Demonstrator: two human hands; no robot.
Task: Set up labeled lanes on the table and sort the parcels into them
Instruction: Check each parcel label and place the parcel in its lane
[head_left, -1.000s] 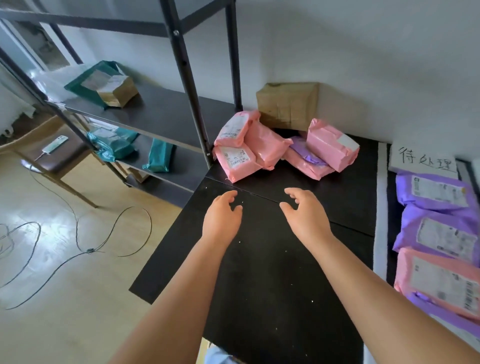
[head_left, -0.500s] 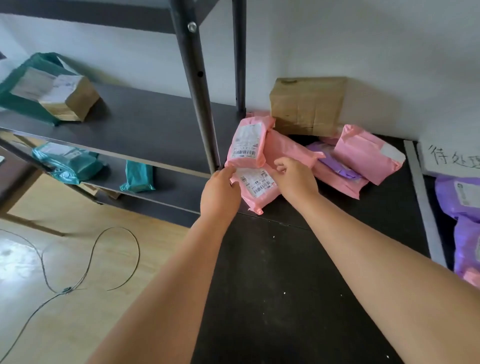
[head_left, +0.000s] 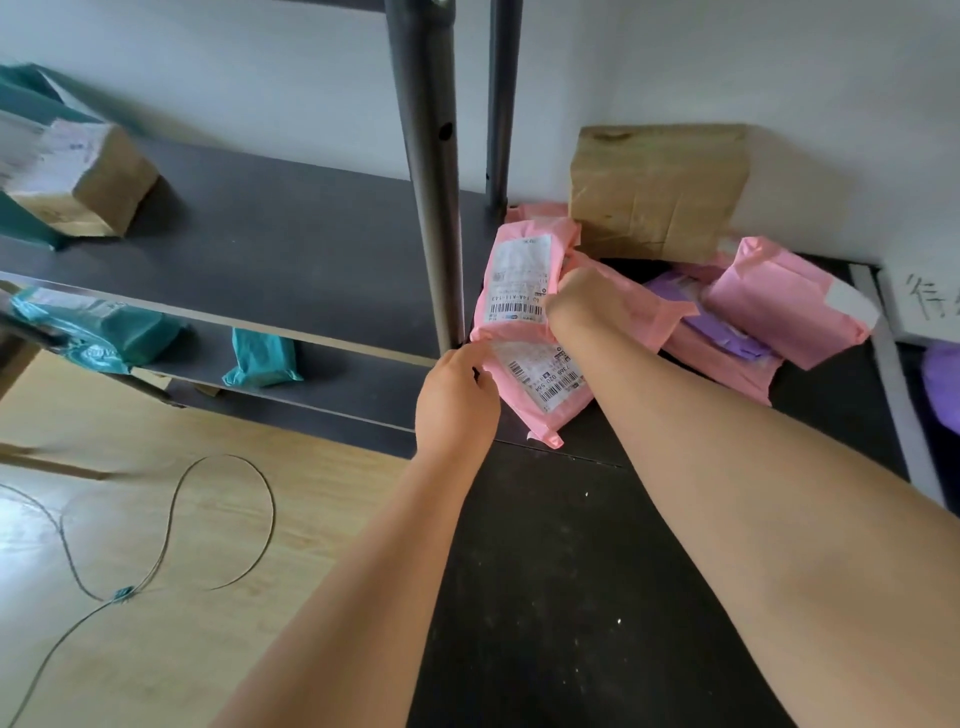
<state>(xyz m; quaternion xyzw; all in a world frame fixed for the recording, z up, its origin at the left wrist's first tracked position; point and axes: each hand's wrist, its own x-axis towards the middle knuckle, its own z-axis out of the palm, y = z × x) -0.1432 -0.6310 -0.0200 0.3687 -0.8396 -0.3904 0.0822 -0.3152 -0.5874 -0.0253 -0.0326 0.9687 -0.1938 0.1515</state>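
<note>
A heap of parcels lies at the far corner of the black table. My left hand pinches the left edge of the nearest pink parcel, whose barcode label faces up. My right hand grips the right edge of the upright pink parcel that leans above it. Behind them lie another pink parcel, a purple parcel and a brown paper parcel against the wall. A white handwritten lane label shows at the right edge.
A dark metal shelf stands to the left, its post right beside the pink parcels. On it lie a brown box and teal parcels. A thin cable loops on the wooden floor. A purple parcel lies at far right.
My right hand moved up from the lower pink parcel to the upright one and took hold of it. My left hand stays on the lower parcel. The camera moved closer.
</note>
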